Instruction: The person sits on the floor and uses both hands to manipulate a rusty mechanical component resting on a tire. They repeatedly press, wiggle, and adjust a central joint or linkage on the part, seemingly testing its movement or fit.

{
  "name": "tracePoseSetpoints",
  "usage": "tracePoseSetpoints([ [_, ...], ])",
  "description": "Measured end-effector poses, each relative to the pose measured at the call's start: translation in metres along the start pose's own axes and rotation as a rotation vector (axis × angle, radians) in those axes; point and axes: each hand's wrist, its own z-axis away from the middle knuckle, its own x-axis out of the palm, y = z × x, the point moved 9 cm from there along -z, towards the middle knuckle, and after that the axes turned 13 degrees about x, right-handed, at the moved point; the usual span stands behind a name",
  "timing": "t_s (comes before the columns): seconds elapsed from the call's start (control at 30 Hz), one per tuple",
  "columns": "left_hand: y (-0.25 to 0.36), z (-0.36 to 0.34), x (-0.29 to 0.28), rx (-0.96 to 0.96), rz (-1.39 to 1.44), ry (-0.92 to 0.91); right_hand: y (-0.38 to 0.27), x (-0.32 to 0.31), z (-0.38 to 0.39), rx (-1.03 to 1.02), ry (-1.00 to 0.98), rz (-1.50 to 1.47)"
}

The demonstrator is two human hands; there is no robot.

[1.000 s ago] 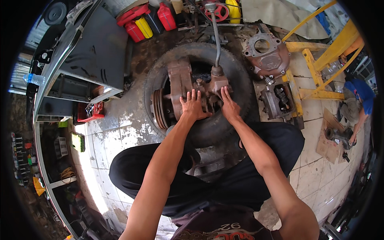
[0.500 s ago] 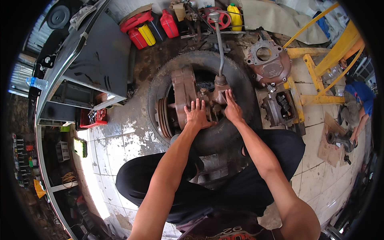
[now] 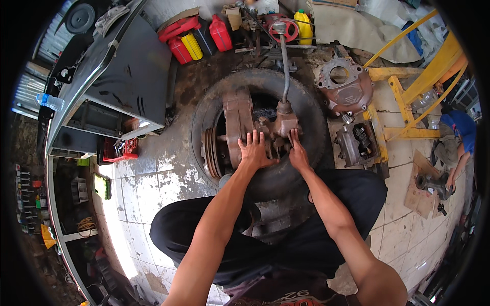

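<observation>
A brown, grimy gearbox (image 3: 238, 115) lies on a black tire (image 3: 209, 94) between my knees. From its right part a long metal gear lever (image 3: 285, 66) rises toward the far side. My left hand (image 3: 252, 154) rests on the near side of the gearbox, fingers spread and thumb out to the right. My right hand (image 3: 299, 154) has its fingers stretched forward against the gearbox's right end, below the lever's base (image 3: 285, 122). Neither hand holds anything. A round, grooved metal drum (image 3: 210, 150) sits at the gearbox's left end.
Right of the tire lie a bell housing (image 3: 348, 86) and an opened metal case (image 3: 356, 144), beside a yellow frame (image 3: 406, 104). A grey cabinet (image 3: 125, 71) stands left, near a red crate (image 3: 120, 150). Jugs (image 3: 220, 33) line the back. Another person's arm (image 3: 458, 166) reaches a part at far right.
My right hand has slid nearer to me along the gearbox, away from the lever's base. My left hand stays about where it was. The whole view has shifted slightly.
</observation>
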Motion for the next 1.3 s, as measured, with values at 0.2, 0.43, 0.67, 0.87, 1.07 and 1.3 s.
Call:
tracePoseSetpoints([
  [0.2, 0.005, -0.001, -0.004, 0.004, -0.021, 0.028, 0.008, -0.002, -0.007, 0.005, 0.012, -0.042],
  [0.43, 0.005, -0.005, -0.002, 0.011, -0.032, 0.013, 0.007, -0.002, -0.006, 0.051, -0.035, -0.035],
  [0.67, 0.003, -0.009, -0.004, 0.000, -0.027, -0.004, -0.001, -0.007, -0.021, 0.102, -0.016, -0.049],
  [0.87, 0.008, -0.004, -0.003, 0.005, -0.018, -0.004, 0.016, 0.005, -0.011, 0.175, -0.054, -0.119],
  [1.07, 0.003, -0.001, 0.002, -0.012, -0.044, 0.004, 0.009, 0.009, -0.004, 0.158, -0.049, -0.073],
  [1.3, 0.009, 0.003, 0.009, 0.003, -0.043, -0.024, 0.008, 0.001, 0.000, 0.079, 0.028, -0.030],
])
